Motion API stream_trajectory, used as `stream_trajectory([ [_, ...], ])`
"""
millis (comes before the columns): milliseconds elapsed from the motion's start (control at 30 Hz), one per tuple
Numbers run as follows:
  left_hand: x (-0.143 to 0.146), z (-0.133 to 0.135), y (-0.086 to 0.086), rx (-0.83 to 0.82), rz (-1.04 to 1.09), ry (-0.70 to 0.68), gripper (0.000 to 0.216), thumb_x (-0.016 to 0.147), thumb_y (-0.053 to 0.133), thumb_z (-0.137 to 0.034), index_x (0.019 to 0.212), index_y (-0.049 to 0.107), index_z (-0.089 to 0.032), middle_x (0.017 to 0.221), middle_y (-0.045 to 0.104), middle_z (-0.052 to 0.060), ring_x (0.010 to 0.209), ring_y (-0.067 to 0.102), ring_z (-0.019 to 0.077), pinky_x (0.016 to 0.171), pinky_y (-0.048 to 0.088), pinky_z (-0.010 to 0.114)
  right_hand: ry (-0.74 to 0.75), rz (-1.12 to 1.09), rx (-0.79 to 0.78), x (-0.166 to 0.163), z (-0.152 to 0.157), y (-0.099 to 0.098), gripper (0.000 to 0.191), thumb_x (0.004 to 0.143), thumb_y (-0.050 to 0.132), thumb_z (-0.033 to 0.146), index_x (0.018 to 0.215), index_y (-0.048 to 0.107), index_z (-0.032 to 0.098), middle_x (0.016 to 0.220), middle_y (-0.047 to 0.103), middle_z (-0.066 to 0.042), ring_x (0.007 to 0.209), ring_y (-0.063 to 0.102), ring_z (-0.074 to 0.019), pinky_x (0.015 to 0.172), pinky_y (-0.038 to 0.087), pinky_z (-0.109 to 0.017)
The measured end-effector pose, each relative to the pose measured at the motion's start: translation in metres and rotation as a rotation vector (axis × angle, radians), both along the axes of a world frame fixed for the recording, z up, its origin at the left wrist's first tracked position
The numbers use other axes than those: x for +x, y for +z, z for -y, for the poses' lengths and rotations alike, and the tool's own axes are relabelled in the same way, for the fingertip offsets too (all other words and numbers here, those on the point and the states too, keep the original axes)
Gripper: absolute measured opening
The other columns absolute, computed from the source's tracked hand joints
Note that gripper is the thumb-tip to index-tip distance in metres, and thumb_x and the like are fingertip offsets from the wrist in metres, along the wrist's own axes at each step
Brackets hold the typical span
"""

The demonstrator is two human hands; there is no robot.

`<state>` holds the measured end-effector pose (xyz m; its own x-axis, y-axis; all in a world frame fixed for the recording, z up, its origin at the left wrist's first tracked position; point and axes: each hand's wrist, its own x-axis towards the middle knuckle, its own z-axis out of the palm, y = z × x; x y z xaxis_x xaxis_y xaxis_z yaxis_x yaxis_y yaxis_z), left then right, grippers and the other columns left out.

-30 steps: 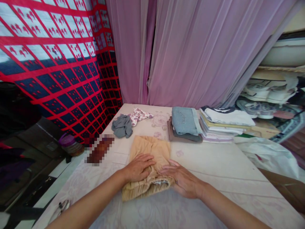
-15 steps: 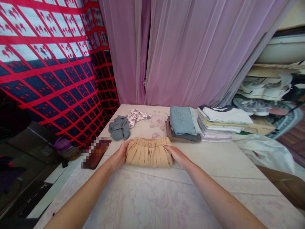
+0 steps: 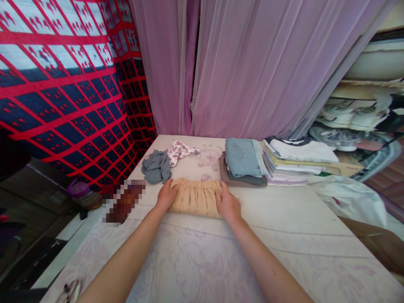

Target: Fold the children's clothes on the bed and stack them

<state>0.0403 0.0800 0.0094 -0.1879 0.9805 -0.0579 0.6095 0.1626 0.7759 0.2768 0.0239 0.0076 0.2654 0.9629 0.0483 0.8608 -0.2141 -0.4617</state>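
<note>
A folded tan garment (image 3: pixel 195 196) with a gathered waistband lies on the pale floral bed sheet (image 3: pixel 202 261). My left hand (image 3: pixel 166 195) rests on its left end with the fingers curled over the cloth. My right hand (image 3: pixel 227 205) presses on its right end, fingers laid flat on the fabric. A folded denim piece (image 3: pixel 242 158) on a brown one sits just beyond my right hand.
A grey crumpled garment (image 3: pixel 155 166) and a floral one (image 3: pixel 181 150) lie at the back left. A stack of folded clothes (image 3: pixel 296 162) stands at the back right beside a white plastic bag (image 3: pixel 350 198). Purple curtains (image 3: pixel 252 67) hang behind.
The tan garment went from lying long to folded in half, waistband at the far edge. Both hands moved from its middle to its two ends, then drew closer in on it.
</note>
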Motion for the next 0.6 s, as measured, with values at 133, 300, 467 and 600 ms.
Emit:
stream_trajectory([
  [133, 0.001, 0.014, 0.016, 0.114, -0.252, -0.094, 0.055, 0.083, 0.054, -0.031, 0.135, 0.047, -0.015, 0.139, 0.048, 0.016, 0.126, 0.047, 0.0292, 0.105, 0.036, 0.042, -0.019, 0.099, -0.043, -0.002, 0.006, 0.017, 0.051, 0.092, 0.034, 0.036, 0.140, 0.042, 0.018, 0.113, 0.064, -0.018, 0.092, 0.064, -0.0276, 0.079, 0.047, -0.040],
  [300, 0.017, 0.030, 0.023, 0.389, -0.553, -0.448, 0.055, 0.088, 0.047, -0.044, 0.138, 0.044, -0.023, 0.151, 0.034, 0.009, 0.141, 0.023, 0.0296, 0.115, 0.010, 0.050, 0.197, 0.151, 0.234, -0.013, 0.008, 0.024, 0.049, 0.093, 0.036, 0.036, 0.139, 0.043, 0.022, 0.149, 0.034, -0.014, 0.135, 0.032, -0.0320, 0.108, 0.024, -0.052],
  [467, 0.030, 0.025, 0.003, 0.163, -0.596, -0.553, 0.063, 0.085, 0.048, -0.055, 0.141, 0.039, -0.026, 0.151, 0.033, 0.010, 0.140, 0.024, 0.0310, 0.112, 0.009, 0.057, 0.371, 0.106, 0.013, -0.029, -0.001, -0.004, 0.055, 0.092, 0.038, 0.043, 0.144, 0.036, 0.025, 0.152, 0.030, -0.011, 0.140, 0.020, -0.0311, 0.109, 0.014, -0.059],
  [600, 0.031, 0.019, -0.001, 0.137, -0.579, -0.540, 0.062, 0.083, 0.051, -0.053, 0.138, 0.043, -0.026, 0.150, 0.035, 0.011, 0.140, 0.024, 0.0314, 0.110, 0.010, 0.059, 0.323, 0.095, -0.005, -0.032, -0.004, -0.012, 0.054, 0.092, 0.039, 0.044, 0.143, 0.037, 0.026, 0.152, 0.030, -0.011, 0.141, 0.020, -0.0304, 0.109, 0.014, -0.060],
])
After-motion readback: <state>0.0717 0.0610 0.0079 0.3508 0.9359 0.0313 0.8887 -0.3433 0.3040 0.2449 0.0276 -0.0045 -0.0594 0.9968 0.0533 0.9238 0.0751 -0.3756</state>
